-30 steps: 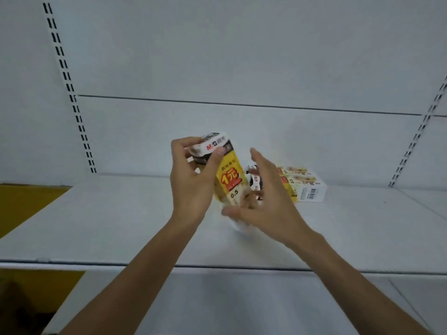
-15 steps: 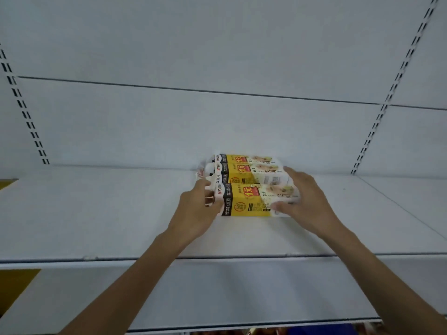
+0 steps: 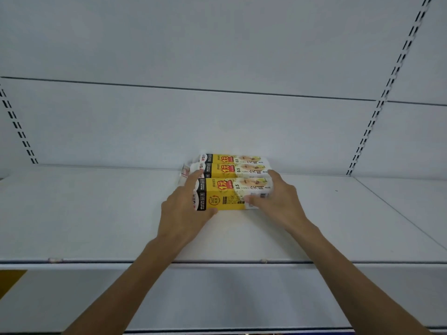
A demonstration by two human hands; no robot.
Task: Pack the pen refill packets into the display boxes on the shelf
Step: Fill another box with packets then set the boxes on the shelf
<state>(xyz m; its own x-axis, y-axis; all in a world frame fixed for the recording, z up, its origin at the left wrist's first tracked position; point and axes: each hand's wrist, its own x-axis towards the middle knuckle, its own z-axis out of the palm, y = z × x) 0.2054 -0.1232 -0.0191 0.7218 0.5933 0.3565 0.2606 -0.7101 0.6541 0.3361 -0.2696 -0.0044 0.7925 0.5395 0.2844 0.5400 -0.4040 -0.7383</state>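
We note the front box (image 3: pixel 229 194) lying on the shelf (image 3: pixel 96 226), long axis left-right, caught between the fingers (image 3: pixel 196 176). Left hand (image 3: pixel 183 213) grips its left end, right hand (image 3: pixel 280 201) its right end, both equally near. Back boxes (image 3: pixel 232 165) touch it just beyond the fingers.

Glossy printed cardboard boxes (image 3: pixel 232 187), matt shelf (image 3: pixel 96 213)

- Both bare forearms ran from the near corners away toward the middle, wrists nearly straight.
- The left hand (image 3: pixel 183 211) gripped the left end of the nearest box (image 3: pixel 229 193), thumb hooked at its near lower edge, forefinger stretched over the top.
- The right hand (image 3: pixel 278 201) cupped the right end, thumb pressed on the near face, fingers curled behind.
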